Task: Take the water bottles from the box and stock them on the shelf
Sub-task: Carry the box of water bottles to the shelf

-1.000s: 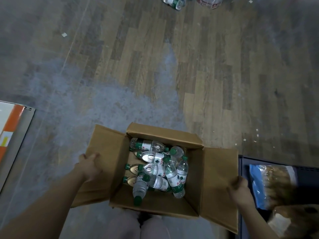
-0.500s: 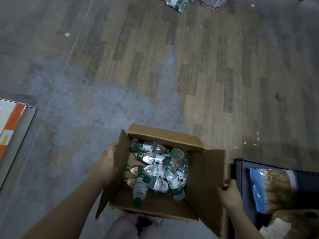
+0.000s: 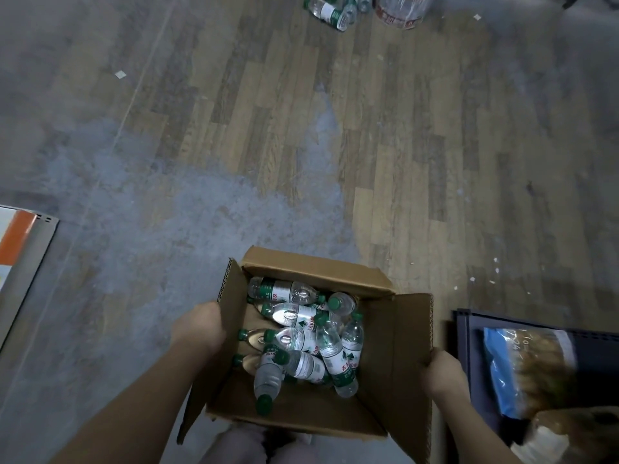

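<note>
At nine o'clock a grey shelf panel (image 3: 25, 262) with an orange strip is cut off by the left edge. At six o'clock an open cardboard box (image 3: 395, 363) is held above the floor (image 3: 234, 145); its left flap is gripped by the left hand (image 3: 199, 329), fingers curled over the flap's edge, and its right flap is gripped by the right hand (image 3: 442, 373) in the same way. A loose heap of water bottles (image 3: 301, 343) is contained in the box, all lying on their sides or tilted, with clear bodies, green caps and green-and-white labels; red characters are printed on the labels but cannot be read. At four o'clock a dark bin (image 3: 469, 346) is seen just beside the right flap, with a blue-edged snack bag (image 3: 522, 373) inside. At twelve o'clock more bottles (image 3: 330, 11) lie on the floor beside a clear plastic wrapper (image 3: 402, 10) with red print. Open wooden floor is left between that group and the box.
</note>
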{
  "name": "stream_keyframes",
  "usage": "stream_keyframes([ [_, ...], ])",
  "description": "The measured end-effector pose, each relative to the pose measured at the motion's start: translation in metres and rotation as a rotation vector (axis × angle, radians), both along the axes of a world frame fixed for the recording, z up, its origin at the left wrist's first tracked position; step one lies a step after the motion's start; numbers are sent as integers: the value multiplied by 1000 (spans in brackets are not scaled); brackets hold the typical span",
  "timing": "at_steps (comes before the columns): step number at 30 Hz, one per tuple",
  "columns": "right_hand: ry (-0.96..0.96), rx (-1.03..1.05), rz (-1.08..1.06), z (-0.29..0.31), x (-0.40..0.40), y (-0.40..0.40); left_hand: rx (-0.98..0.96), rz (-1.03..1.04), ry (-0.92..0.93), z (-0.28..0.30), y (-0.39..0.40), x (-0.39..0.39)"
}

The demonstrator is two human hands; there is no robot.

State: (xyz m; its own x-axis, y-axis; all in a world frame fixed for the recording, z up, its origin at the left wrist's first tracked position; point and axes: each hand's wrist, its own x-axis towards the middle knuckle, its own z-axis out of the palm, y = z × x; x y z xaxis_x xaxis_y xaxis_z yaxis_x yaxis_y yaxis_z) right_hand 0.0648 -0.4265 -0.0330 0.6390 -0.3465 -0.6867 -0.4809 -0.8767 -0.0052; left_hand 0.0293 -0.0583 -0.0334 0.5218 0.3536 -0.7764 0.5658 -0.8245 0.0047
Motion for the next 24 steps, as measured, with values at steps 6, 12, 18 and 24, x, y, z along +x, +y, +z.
stream_keyframes([
  [6,13,-32,54,8,-4,5,3,-22,-14,6,5,-5],
  [12,17,-32,59,28,-13,8,-29,-8,-64,31,10,-3],
  [18,-25,-26,54,75,1,13,0,-44,-101,84,15,14],
  [24,-39,-25,103,135,25,21,6,-18,-132,145,27,23],
])
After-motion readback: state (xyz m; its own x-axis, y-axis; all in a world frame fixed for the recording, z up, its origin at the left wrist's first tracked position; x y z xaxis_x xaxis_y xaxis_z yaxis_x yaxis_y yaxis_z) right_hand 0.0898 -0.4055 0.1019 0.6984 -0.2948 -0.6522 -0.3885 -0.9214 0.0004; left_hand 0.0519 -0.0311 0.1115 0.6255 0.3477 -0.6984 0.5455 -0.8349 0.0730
